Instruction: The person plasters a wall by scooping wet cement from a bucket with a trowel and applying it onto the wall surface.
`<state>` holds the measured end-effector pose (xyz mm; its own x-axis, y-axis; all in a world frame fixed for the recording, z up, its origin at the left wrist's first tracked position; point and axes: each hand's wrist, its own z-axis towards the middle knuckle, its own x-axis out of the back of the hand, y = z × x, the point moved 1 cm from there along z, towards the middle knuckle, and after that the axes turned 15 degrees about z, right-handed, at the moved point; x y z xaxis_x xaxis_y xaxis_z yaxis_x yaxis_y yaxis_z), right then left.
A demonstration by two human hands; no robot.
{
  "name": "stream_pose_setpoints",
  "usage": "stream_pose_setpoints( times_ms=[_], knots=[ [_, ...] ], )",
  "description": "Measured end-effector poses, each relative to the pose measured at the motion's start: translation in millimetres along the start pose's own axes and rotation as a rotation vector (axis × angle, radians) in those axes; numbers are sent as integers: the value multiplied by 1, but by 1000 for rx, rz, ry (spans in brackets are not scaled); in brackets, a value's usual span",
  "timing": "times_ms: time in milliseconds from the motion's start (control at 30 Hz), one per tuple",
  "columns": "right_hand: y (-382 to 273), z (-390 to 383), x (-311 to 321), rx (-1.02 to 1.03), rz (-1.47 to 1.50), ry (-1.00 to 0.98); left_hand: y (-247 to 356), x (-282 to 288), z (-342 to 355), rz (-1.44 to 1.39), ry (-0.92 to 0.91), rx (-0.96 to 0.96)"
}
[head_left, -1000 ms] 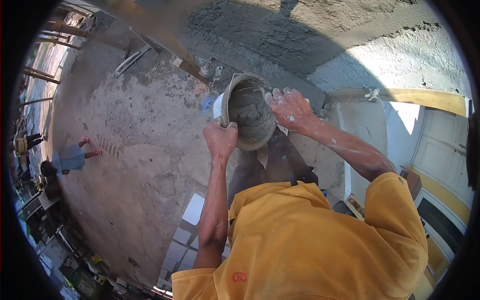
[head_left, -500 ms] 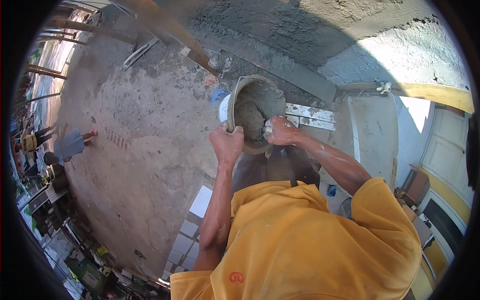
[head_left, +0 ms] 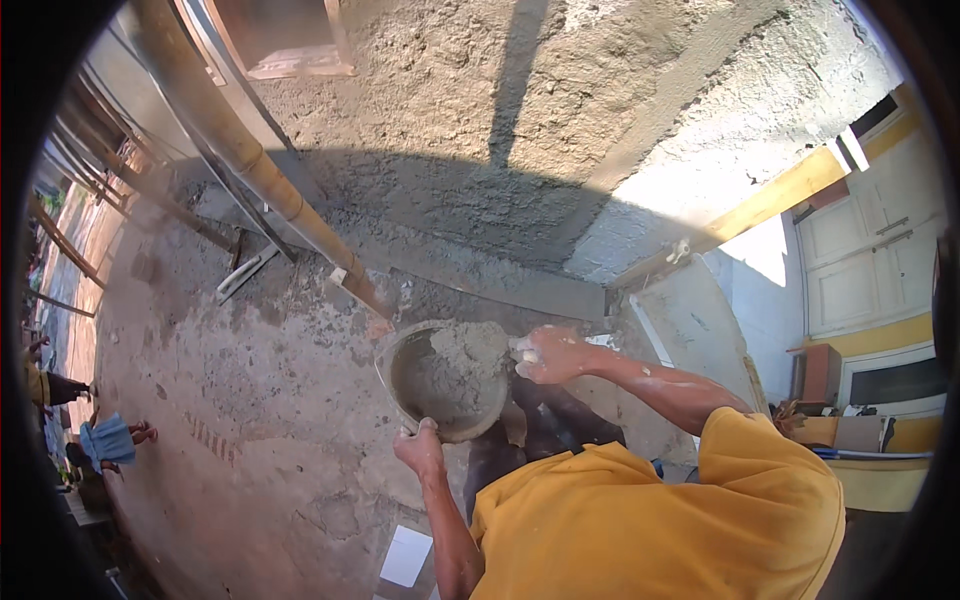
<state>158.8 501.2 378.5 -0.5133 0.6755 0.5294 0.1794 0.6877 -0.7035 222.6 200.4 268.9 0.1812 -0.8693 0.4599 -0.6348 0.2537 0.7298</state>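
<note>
My left hand (head_left: 422, 448) is closed on the near rim of a bucket (head_left: 398, 400) in front of my legs. Grey wet mortar (head_left: 445, 392) lies inside it. My right hand (head_left: 555, 354) grips the pale handle of a trowel (head_left: 522, 350) at the bucket's right edge. A heap of mortar (head_left: 468, 348) sits at the trowel's end, over the bucket's mouth, and hides the blade.
Ahead rises a rough plastered wall (head_left: 420, 120), partly sunlit. A bamboo pole (head_left: 255, 165) slants down to the floor on the left. White tile (head_left: 406, 556) lies near my left arm. Two people stand far left, one in a blue skirt (head_left: 108, 440). White doors (head_left: 870, 260) are at right.
The view has tilted up, showing more wall. My right hand has lifted the trowel out of the bucket with mortar on it. My left hand still holds the rim, and the bucket is tipped less.
</note>
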Motion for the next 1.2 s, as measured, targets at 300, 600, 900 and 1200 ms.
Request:
stream_pose_setpoints(
  times_ms=[300,600,900,1200],
  knots=[
    [-120,-83,222,424,-116,-142,-54,23,-1,165,319,145],
    [-78,-47,398,336,500,-319,-62,40,-48,144,582,261],
    [-149,-109,538,585,-61,683,-53,-17,-14,-53,463,164],
    [31,40,151,206,-340,-173,65,-90,-10,412,109,-46]
  ],
)
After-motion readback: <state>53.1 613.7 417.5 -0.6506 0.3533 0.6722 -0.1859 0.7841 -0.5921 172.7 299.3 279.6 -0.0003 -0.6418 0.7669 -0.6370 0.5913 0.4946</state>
